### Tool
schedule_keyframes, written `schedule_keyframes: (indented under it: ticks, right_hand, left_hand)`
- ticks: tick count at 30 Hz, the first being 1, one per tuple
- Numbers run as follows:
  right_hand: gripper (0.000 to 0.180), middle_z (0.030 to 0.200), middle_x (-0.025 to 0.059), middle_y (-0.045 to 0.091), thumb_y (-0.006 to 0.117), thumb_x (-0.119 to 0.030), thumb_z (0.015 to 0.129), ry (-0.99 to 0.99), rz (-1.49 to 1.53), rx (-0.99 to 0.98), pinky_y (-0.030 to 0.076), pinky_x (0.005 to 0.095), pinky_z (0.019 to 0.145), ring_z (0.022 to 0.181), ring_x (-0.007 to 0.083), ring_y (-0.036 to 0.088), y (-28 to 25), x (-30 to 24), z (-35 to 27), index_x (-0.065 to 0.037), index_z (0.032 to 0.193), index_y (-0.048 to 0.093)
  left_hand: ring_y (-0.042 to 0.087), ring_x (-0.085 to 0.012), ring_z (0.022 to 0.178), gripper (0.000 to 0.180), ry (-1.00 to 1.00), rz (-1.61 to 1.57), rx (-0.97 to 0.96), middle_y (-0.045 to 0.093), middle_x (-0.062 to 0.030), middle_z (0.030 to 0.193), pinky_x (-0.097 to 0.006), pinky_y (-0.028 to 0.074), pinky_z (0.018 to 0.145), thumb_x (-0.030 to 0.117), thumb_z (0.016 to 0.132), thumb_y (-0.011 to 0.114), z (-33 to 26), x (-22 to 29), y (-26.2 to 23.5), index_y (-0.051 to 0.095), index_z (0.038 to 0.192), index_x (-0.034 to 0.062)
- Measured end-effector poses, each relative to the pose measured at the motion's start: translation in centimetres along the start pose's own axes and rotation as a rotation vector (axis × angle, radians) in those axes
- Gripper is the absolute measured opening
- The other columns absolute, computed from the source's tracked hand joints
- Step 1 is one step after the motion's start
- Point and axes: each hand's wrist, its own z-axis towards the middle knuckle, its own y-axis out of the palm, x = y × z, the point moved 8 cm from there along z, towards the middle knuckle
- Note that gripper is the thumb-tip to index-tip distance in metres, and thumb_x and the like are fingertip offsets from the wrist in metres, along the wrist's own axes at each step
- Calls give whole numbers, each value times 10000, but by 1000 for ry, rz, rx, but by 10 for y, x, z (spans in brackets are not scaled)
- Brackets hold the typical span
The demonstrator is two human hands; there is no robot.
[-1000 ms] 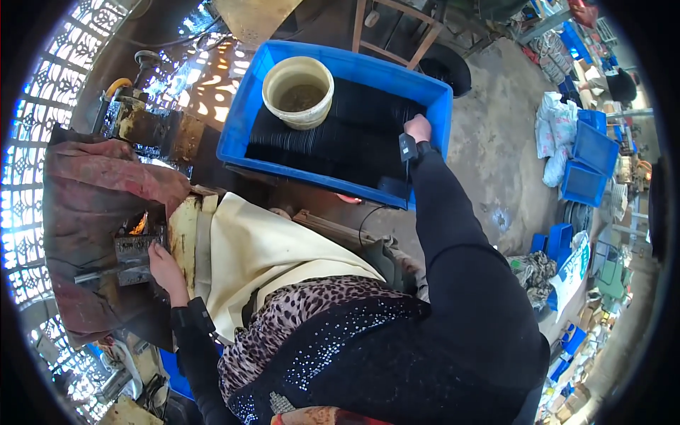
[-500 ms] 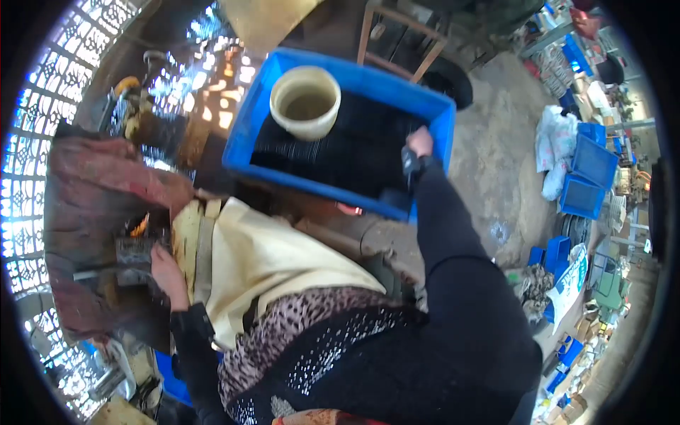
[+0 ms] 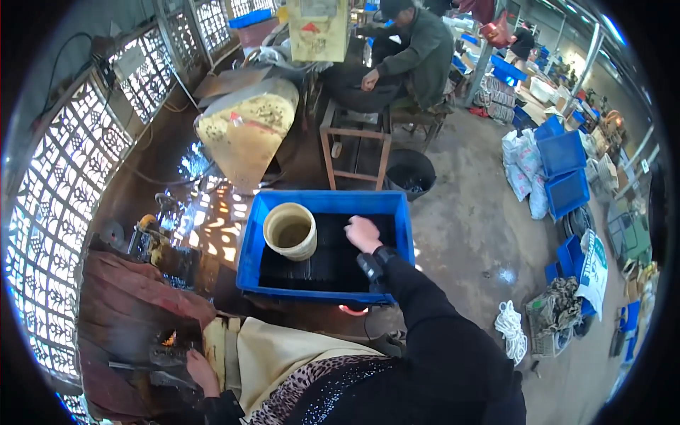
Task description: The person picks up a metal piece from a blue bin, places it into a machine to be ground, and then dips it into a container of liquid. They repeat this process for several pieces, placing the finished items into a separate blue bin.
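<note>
A blue plastic crate (image 3: 394,205) stands on the floor in front of me, filled with small black parts (image 3: 333,265). A cream bucket (image 3: 290,230) sits inside its left part. My right hand (image 3: 363,234) reaches down into the crate onto the black parts, fingers curled; whether it grips any I cannot tell. My left hand (image 3: 200,370) rests low at the left on a dark machine (image 3: 156,354) where a small orange glow shows; its fingers touch a metal part there.
A wooden stool frame (image 3: 354,145) and a black tub (image 3: 411,173) stand beyond the crate. Another person (image 3: 414,49) sits working at the back. Blue crates (image 3: 563,166) and sacks line the right side. A lattice window wall (image 3: 57,205) runs along the left.
The view has lifted, so the crate now sits lower in the picture. My right hand has moved from the crate's right rim into the middle over the black parts. The left hand stays put.
</note>
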Motion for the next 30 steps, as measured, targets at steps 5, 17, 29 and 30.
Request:
schedule_keyframes:
  ticks: [5,17,29,30]
  right_hand:
    - [265,913,135,691,550,-282,833,-444,49,-176,523,459,752,875,351,656,34,-190,-70,-100,916,723]
    - [370,846,194,681,671,-380,832,-1262,73,-406,534,452,665,789,351,677,106,-526,-310,-13,884,676]
    - [617,1115,181,616,697,-435,802,-1396,56,-542,546,404,737,1024,305,623,204,-668,-424,7,1209,560]
    - [614,1123,184,613,703,-426,799,-1418,3,-610,545,405,739,1012,307,627,214,-668,-435,6,1211,558]
  left_hand:
    - [621,-353,971,273,29,-379,104,644,-232,1057,-402,477,852,125,956,495,0,-21,0,583,1147,-49]
    - [589,-215,1058,295,59,-567,403,612,-145,1178,-323,449,958,19,975,483,-118,-108,-112,550,1258,-33]
    - [639,-340,949,227,-119,-384,653,673,-216,1027,-391,515,878,73,947,558,-217,-100,-173,657,1106,-56]
    - [637,-335,948,223,-128,-348,654,673,-216,1025,-389,515,876,69,947,558,-219,-101,-170,658,1099,-59]
